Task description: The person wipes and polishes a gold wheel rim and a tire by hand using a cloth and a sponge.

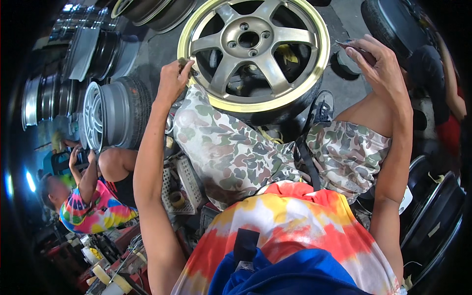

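A six-spoke alloy wheel lies face up before me, its spokes dull bronze-grey. Pale yellow masking tape appears to line its outer lip. Under the wheel shows a black tyre. My left hand is at the wheel's left edge, thumb and fingers pinched on a small dark olive piece that I cannot identify. To the right of the wheel, my right hand is raised clear of it. Its thumb and fingers hold a thin, dark, pointed piece, possibly a blade or a folded scrap.
Below my right hand stands a round grey container. A grey wheel stands on the left, near a seated person. Beside my left knee is a white plastic basket with a tape roll. More rims lean at right.
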